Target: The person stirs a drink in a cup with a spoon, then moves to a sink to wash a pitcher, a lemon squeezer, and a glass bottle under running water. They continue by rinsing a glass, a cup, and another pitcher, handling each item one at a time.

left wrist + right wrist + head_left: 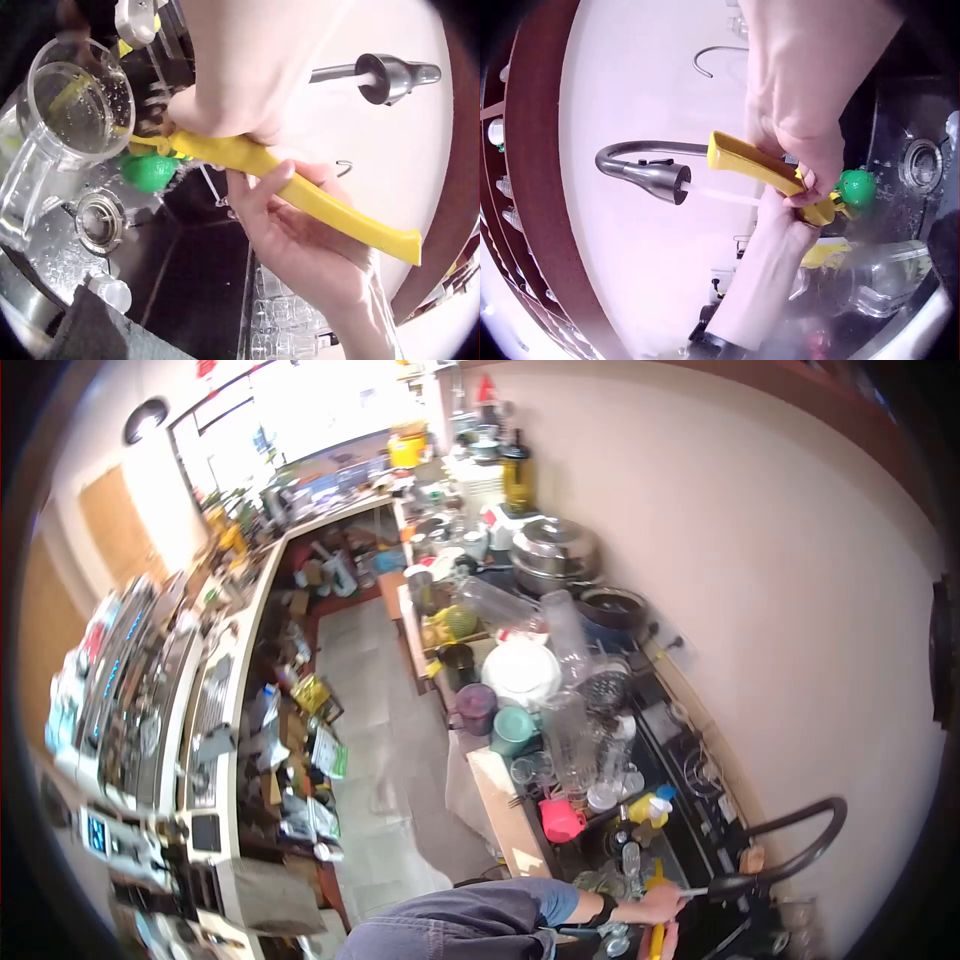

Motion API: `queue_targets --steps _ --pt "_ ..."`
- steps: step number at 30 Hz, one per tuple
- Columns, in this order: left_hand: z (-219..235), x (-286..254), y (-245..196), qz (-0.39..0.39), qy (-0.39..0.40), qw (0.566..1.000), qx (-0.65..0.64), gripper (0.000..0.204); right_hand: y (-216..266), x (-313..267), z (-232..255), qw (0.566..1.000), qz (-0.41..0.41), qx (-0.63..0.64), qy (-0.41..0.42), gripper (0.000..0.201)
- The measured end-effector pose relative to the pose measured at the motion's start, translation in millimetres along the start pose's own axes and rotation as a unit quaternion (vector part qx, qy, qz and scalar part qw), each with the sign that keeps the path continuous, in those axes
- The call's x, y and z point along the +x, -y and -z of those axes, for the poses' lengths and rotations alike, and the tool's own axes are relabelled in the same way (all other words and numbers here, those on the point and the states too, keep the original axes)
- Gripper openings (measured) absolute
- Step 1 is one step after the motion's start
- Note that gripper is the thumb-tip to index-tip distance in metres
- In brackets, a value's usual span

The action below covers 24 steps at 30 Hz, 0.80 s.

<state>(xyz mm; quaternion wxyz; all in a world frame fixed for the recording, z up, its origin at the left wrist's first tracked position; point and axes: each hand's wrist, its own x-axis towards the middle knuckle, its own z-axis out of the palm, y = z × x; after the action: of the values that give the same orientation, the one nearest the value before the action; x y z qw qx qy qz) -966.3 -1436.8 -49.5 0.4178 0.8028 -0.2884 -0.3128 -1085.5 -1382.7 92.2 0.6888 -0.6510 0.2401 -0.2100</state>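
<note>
Both hands hold a yellow-and-green citrus squeezer over the black sink. In the left wrist view, my left hand grips its yellow part near the green rounded end. The right hand holds the long yellow handle, its thumb across the top. Seen from the right wrist, my right hand is above and the left hand below, with the squeezer between them. A stream of water runs from the black faucet head toward the left hand.
A clear pitcher stands beside the green end. The sink drain and a small clear cup lie below. Left of the sink, the counter holds a pink jug, a green jug and several clear containers.
</note>
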Motion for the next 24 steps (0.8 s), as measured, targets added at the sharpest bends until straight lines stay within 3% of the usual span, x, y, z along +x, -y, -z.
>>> queue_targets --steps 1,3,5,7,9,11,14,24 --pt "4 -2 -1 -0.021 0.037 0.999 -0.016 0.022 -12 2 4 0.997 -0.058 0.041 -0.037 0.077" --pt "-63 34 43 -0.112 -0.074 0.991 -0.003 0.025 -21 17 11 0.992 -0.096 0.072 -0.033 0.064" --pt "-59 42 52 -0.139 -0.034 0.99 -0.009 0.027 -28 32 14 0.985 -0.134 0.104 -0.034 0.051" --pt "-62 47 60 -0.161 -0.066 0.985 -0.001 0.028 -28 39 10 0.983 -0.149 0.104 -0.039 0.05" --pt "-76 74 74 -0.116 -0.029 0.993 0.011 0.029 -27 44 4 0.982 -0.155 0.098 -0.042 0.049" --pt "-73 82 74 -0.091 0.007 0.996 0.014 0.029 -27 48 1 0.982 -0.158 0.095 -0.043 0.048" --pt "-65 76 66 -0.114 0.022 0.993 0.007 0.029 -28 52 -3 0.981 -0.159 0.095 -0.049 0.046" --pt "-19 30 28 -0.211 -0.013 0.974 0.085 0.029 -33 60 -8 0.978 -0.169 0.106 -0.065 0.041"
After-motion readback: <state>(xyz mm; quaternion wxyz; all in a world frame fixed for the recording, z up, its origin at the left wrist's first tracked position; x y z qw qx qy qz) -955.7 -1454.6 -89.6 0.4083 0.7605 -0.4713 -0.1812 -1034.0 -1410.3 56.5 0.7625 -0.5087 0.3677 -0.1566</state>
